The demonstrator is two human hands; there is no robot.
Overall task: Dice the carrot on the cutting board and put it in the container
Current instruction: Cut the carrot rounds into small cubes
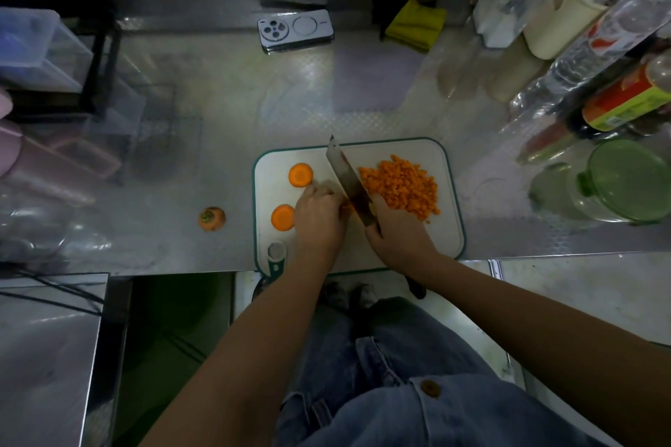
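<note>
**Carrot being diced on a white board**

A white rounded-rectangle board (446,229) with a green rim is laid on a patterned steel worktop (203,141). A wide steel knife (346,180) is gripped by the right hand (397,230), its blade pointing up and to the left. The left hand (319,216) is pressed on a carrot piece (345,207), mostly hidden between hand and blade. Small orange dice (401,185) are heaped right of the blade. Two round slices (300,174) (283,217) lie flat to the left. A stem end (211,218) sits off the board. A clear green-lidded container (624,181) stands at right, blurred.
</note>
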